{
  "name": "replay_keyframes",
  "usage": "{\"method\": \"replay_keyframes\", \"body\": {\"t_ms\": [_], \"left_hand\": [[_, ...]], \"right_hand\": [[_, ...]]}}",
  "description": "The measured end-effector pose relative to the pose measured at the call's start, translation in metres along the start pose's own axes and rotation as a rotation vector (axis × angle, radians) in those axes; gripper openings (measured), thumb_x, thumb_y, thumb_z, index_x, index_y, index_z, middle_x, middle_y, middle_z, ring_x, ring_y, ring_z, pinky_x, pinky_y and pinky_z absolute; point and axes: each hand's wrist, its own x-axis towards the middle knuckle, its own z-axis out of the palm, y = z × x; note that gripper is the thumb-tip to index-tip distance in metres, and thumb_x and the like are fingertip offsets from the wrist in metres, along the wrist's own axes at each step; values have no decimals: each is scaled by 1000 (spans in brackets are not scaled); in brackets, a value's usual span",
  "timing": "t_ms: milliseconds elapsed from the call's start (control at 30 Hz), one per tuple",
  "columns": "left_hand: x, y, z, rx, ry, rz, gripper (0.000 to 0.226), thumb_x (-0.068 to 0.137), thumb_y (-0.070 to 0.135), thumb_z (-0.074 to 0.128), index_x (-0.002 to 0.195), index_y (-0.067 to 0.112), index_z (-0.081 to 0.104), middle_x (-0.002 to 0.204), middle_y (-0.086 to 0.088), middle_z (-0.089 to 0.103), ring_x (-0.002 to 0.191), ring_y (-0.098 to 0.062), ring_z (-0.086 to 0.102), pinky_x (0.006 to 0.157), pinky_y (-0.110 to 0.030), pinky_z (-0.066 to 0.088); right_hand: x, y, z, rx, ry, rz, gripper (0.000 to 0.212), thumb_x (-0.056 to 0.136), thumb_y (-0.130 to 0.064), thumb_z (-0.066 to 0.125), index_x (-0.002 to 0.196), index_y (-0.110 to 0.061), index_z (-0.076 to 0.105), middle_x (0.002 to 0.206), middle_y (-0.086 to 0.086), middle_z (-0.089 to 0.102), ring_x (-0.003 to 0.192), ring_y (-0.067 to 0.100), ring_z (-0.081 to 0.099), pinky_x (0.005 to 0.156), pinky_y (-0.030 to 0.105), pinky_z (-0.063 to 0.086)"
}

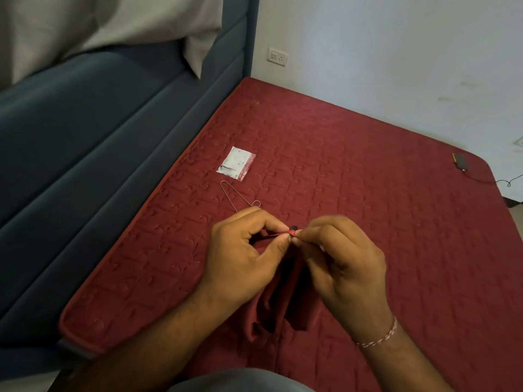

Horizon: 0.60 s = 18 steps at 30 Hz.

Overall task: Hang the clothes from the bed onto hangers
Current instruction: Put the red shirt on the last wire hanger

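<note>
So it's a bedroom corner: white wall with a switch plate (278, 56), a dark blue padded headboard (85, 142) running along the left, and a mattress under a quilted maroon cover (368, 171). A pale pillow (93, 24) leans against the headboard at the top left.

Both hands are up over the near middle of the bed. The left hand (243, 258) has thumb and forefinger curled into a pinch on a bit of dark red fabric (288, 301), and the right hand (345, 258) pinches the same spot from the other side, fingertips nearly touching. Right where they meet there's a tiny dark round thing (293, 228), maybe a button, too small to say for sure. The rest of the cloth hangs down from the pinch and bunches on the cover between the forearms. It's nearly the same colour as the bedding, so its edges are hard to follow. A thin thread bracelet (377, 336) sits on the right wrist.

Just beyond the left hand lies a thin bent wire piece (236, 195), and a bit further up a small clear plastic packet (236, 164). At the far right edge of the mattress there's a small dark gadget (460, 162) with a cable (495, 181) trailing off it.
</note>
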Motion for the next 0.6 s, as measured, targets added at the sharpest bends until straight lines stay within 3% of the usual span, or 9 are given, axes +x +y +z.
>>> {"method": "replay_keyframes", "body": {"t_ms": [67, 167, 233, 300, 367, 433, 500, 600], "left_hand": [[-1, 5, 5, 47, 53, -13, 15, 79, 8, 85, 78, 18, 74, 76, 11, 67, 71, -13, 65, 64, -20, 47], [3, -2, 5, 156, 54, -5, 18, 78, 21, 87, 73, 22, 70, 74, 12, 64, 69, -10, 62, 62, -19, 45], [12, -27, -7, 280, -155, -67, 24, 77, 47, 81, 73, 27, 68, 74, 14, 64, 71, -7, 63, 61, -28, 49], [21, -55, -30, 391, -479, -153, 33, 76, 65, 69, 77, 32, 70, 74, 19, 68, 71, -2, 65, 66, -34, 53], [26, -74, -50, 464, -749, -175, 22, 83, 59, 70, 87, 37, 73, 79, 24, 71, 75, 3, 66, 72, -31, 54], [27, -86, -63, 451, -867, -152, 7, 90, 37, 75, 97, 36, 76, 85, 25, 73, 81, 5, 67, 75, -24, 52], [27, -91, -71, 421, -828, -69, 9, 92, 26, 74, 98, 32, 77, 86, 28, 70, 82, 6, 66, 75, -21, 48], [22, -87, -70, 294, -606, 65, 9, 92, 23, 71, 95, 28, 77, 86, 27, 67, 86, -1, 64, 77, -18, 46]], "right_hand": [[-1, 0, 7, 99, 9, 111, 9, 90, 0, 75, 88, -8, 72, 109, -3, 68, 87, 7, 66, 73, 23, 53], [-3, 6, 16, 227, -38, 306, 12, 94, -10, 72, 89, -19, 67, 86, -12, 70, 77, 11, 69, 65, 29, 54], [-5, 20, 15, 152, -152, 330, 15, 94, -15, 74, 85, -24, 65, 78, -12, 68, 70, 11, 66, 60, 26, 51], [-7, 37, 10, 115, -349, 358, 17, 91, -17, 77, 82, -27, 66, 75, -12, 68, 69, 10, 66, 61, 24, 51], [-10, 53, 6, 141, -509, 433, 15, 88, -20, 80, 81, -29, 70, 76, -11, 71, 70, 10, 67, 66, 32, 56], [-13, 65, 5, 178, -572, 503, 14, 86, -21, 83, 80, -29, 73, 77, -9, 73, 72, 14, 69, 70, 39, 58], [-17, 74, 6, 247, -612, 547, 14, 84, -19, 85, 80, -27, 74, 74, -6, 73, 68, 14, 67, 67, 37, 57], [-23, 85, 6, 403, -686, 613, 12, 85, -12, 84, 83, -19, 75, 67, -10, 64, 65, 4, 57, 64, 24, 47]]}}
